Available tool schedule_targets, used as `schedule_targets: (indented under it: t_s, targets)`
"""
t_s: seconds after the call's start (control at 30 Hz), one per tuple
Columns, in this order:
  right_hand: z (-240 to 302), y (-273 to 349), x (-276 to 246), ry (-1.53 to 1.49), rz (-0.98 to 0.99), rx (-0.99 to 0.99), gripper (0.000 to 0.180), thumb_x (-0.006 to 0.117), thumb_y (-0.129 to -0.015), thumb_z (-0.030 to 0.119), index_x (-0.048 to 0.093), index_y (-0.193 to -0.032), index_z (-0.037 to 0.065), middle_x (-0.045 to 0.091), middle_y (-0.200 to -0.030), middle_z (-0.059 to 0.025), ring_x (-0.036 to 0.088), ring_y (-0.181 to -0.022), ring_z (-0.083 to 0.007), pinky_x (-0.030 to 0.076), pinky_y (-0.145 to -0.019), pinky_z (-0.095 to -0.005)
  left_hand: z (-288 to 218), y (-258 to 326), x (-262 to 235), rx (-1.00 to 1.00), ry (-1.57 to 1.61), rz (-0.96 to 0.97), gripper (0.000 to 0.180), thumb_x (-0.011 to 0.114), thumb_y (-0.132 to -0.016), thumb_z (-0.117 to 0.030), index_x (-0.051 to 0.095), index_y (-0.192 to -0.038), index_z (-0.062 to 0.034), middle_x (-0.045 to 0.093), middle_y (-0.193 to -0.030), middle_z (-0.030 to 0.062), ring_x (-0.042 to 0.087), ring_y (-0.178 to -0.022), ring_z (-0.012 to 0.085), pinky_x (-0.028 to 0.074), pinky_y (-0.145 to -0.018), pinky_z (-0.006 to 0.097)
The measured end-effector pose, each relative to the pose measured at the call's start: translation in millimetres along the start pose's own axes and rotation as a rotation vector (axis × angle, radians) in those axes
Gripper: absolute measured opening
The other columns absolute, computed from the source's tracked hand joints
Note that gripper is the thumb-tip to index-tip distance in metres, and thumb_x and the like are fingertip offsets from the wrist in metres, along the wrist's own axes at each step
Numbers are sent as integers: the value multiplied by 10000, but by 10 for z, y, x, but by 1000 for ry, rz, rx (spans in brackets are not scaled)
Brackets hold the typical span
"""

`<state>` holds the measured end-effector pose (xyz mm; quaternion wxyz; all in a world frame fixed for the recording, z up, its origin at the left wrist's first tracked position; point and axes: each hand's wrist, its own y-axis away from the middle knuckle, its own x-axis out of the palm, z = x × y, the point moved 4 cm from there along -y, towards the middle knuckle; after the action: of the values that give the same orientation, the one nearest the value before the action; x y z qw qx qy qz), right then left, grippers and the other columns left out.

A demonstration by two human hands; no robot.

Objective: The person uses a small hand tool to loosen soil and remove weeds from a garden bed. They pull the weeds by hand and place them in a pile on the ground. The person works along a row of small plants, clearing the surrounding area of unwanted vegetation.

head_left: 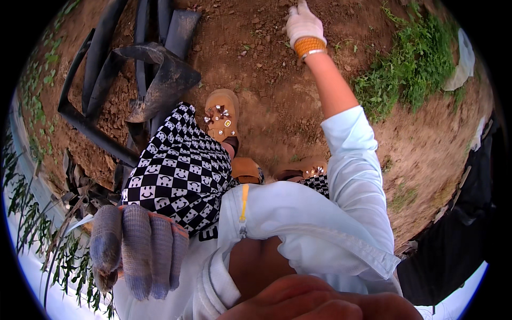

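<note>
My right hand [304,26], in a pale glove with an orange cuff, reaches far forward over the brown soil [256,58] at the top edge. Its fingers stretch out, slightly apart, and I see nothing in them. My left hand [140,250], in a worn grey knit glove with orange edging, is raised close by at the lower left. Those fingers are bent and pressed together. What they hold, if anything, is hidden. A thin pale strip [80,223] shows beside this glove; whether it touches the hand I cannot tell.
Black flattened hoses [101,58] lie bent and tangled at the left. My brown shoe [223,114] with shiny ornaments stands on the soil. Green weeds [405,64] grow at the right, beside a whitish plastic scrap [463,61]. Dark sheeting [453,250] lies at the lower right.
</note>
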<state>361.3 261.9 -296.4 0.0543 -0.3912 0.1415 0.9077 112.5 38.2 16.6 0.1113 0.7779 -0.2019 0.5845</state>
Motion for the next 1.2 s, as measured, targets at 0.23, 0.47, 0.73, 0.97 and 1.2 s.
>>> schedule_targets:
  t_s: [0.23, 0.47, 0.73, 0.97, 1.2]
  targets:
    - [-402, 1075, 307, 145, 197, -2, 492, 408, -1001, 258, 318, -1455, 92, 624, -963, -267, 593, -923, -439, 483, -818, -492, 64, -35, 11, -19, -68, -67, 357, 637, -871, -83, 527, -1207, -35, 670, -792, 134, 657, -574, 226, 556, -466, 311]
    - [-1020, 1852, 327, 124, 450, 0, 500, 418, -995, 196, 284, -1468, 105, 612, -985, -272, 595, -912, -426, 484, -783, -475, 146, -55, -54, -38, -44, -46, 364, 648, -859, -58, 574, -1213, -13, 697, -795, 145, 672, -554, 227, 563, -444, 295]
    - [-1575, 2280, 58, -18, 290, -108, 516, 479, -960, 94, 332, -1454, 97, 573, -895, -243, 568, -796, -383, 474, -705, -443, 45, 110, -24, -128, -5, 93, 391, 671, -885, -170, 494, -1232, -143, 692, -991, 142, 701, -832, 282, 591, -727, 417]
    - [-1944, 2794, 167, -74, 291, -41, 512, 504, -946, 55, 382, -1442, 94, 560, -917, -195, 538, -787, -316, 484, -719, -393, 110, 31, 58, -85, -3, -17, 354, 658, -851, -70, 581, -1196, -38, 694, -797, 138, 683, -598, 232, 584, -501, 322]
    - [-809, 2065, 50, 219, 371, 102, 515, 446, -982, 164, 303, -1472, 94, 603, -1028, -250, 600, -850, -404, 521, -790, -435, 107, 10, 56, -63, -38, -38, 332, 652, -847, -77, 580, -1169, -35, 694, -819, 149, 686, -606, 243, 583, -506, 327]
